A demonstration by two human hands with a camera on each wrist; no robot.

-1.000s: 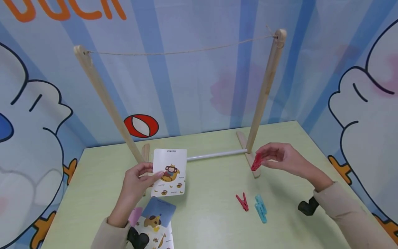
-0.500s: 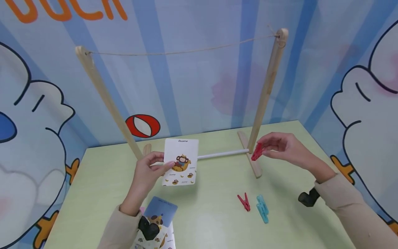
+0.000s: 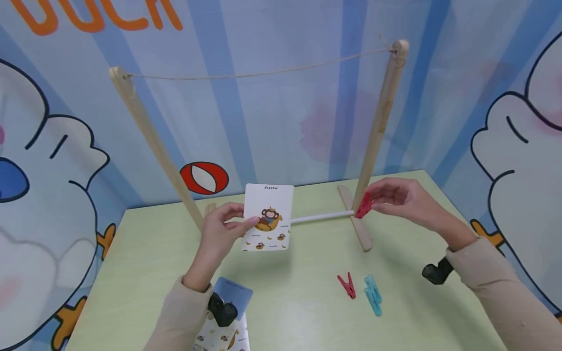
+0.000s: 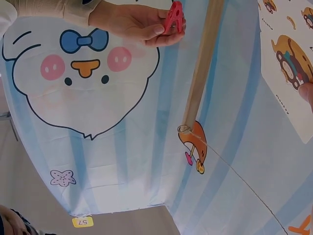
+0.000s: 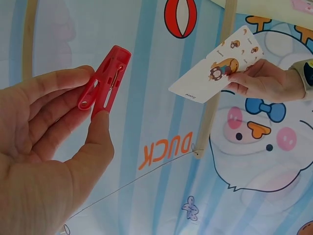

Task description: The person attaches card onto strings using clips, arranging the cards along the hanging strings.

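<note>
A white card [image 3: 269,199] with a monkey picture is pinched by its left edge in my left hand [image 3: 221,234], thumb across its front. It is held up over the table, its printed side toward the head camera. To the right, my right hand [image 3: 401,202] pinches a red clothespin [image 3: 363,205] between thumb and fingertips. The right wrist view shows this clothespin [image 5: 111,81] with its metal spring and the thumb and forefinger on its handle ends. A second red clothespin [image 3: 347,285] and light blue clothespins [image 3: 373,295] lie on the table below the right hand.
Behind the hands stands a wooden frame with a left post [image 3: 151,141] and a right post [image 3: 380,126]. A thin string [image 3: 259,73] spans their tops, and a white rod [image 3: 322,217] joins their bases. More cards [image 3: 234,295] lie under the left forearm.
My left hand has carried the monkey card up and to the right. My right hand has risen a little with the red clothespin. The clothespins on the table stay where they were.
</note>
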